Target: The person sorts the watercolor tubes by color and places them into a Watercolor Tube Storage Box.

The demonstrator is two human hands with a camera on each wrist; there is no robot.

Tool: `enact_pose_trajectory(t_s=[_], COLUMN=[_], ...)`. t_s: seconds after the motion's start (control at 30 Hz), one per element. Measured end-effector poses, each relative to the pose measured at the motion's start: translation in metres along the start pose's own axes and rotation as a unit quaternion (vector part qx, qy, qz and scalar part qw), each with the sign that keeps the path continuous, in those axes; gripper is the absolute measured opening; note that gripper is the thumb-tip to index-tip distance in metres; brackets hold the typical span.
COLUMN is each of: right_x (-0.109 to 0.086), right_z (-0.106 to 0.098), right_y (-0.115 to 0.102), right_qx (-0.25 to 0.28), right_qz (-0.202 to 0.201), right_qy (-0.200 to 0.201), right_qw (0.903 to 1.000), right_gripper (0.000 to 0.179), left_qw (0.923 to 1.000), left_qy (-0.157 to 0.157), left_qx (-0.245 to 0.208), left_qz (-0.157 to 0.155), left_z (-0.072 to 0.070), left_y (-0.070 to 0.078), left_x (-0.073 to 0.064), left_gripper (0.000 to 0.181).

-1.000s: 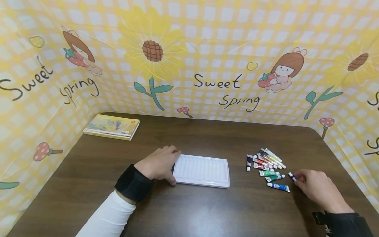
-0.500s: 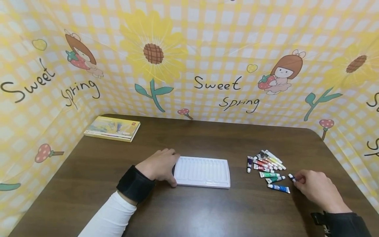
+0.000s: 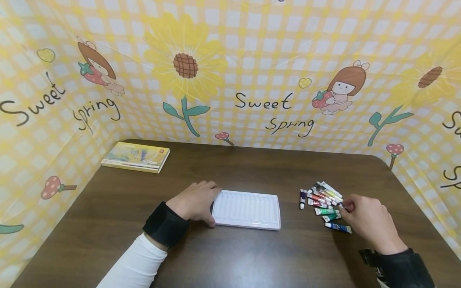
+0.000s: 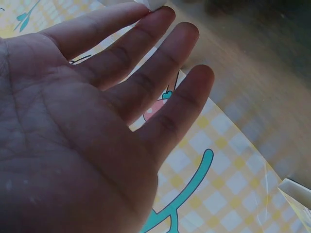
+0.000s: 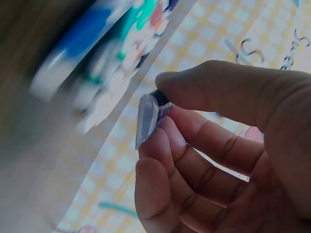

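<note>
A blue tube (image 3: 337, 228) lies nearest on the tabletop (image 3: 230, 262). The right hand (image 3: 371, 222) has its grip pinching a small dark-capped tube (image 5: 147, 119) beside the loose tubes (image 3: 319, 205). The left hand (image 3: 196, 202), fingers straight and spread, touches the left edge of the white slotted tray (image 3: 245, 210). The work looks early: one tube is held, the other visible ones lie outside the tray. Beyond sits a yellow box (image 3: 135, 157).
</note>
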State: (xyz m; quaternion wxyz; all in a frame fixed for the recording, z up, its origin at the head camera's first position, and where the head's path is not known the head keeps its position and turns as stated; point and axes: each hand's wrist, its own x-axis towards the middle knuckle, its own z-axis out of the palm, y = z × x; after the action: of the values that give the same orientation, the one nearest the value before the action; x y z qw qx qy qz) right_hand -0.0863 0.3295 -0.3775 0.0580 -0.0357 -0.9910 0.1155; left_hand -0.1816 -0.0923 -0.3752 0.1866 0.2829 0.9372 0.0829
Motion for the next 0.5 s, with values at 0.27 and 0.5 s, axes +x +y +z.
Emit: enact_pose_trajectory(t_s=[0.27, 0.5], right_x=[0.012, 0.023], right_z=[0.013, 0.024], right_y=[-0.044, -0.083], right_qx=[0.017, 0.022], right_qz=[-0.060, -0.108], right_qy=[0.019, 0.038], right_qw=[0.9979, 0.9932], right_gripper=[0.006, 0.006], left_qw=[1.0000, 0.9999], left_qy=[-0.001, -0.001], left_qx=[0.006, 0.011], left_qz=[-0.005, -0.010], left_z=[0.001, 0.000], left_y=[0.001, -0.001], left_x=[0.002, 0.002], left_gripper=[0.091, 0.090])
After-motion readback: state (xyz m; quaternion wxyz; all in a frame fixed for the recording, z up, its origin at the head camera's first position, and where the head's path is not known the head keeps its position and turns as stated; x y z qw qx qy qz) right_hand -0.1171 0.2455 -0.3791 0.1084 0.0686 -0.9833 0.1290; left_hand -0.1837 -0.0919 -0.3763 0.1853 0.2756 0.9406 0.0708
